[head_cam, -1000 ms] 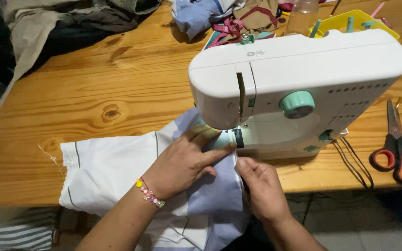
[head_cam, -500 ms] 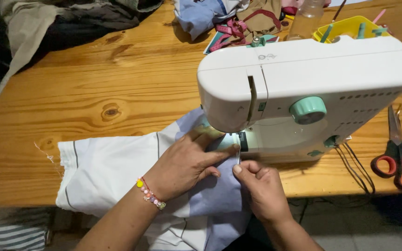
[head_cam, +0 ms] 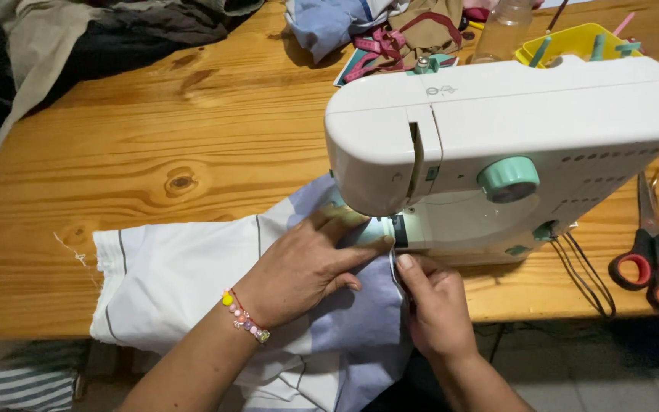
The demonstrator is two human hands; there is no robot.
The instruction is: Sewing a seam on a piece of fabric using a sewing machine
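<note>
Head view: my left hand (head_cam: 303, 267) presses spread flat on the white-and-blue fabric (head_cam: 184, 282) before the sewing machine (head_cam: 497, 145), right hand (head_cam: 436, 305) pinching its edge beside the needle (hidden); scissors (head_cam: 650, 259) right.

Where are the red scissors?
In the head view the scissors lie on the wooden table at the far right edge, just right of the sewing machine and its black cord, away from both hands.
</note>
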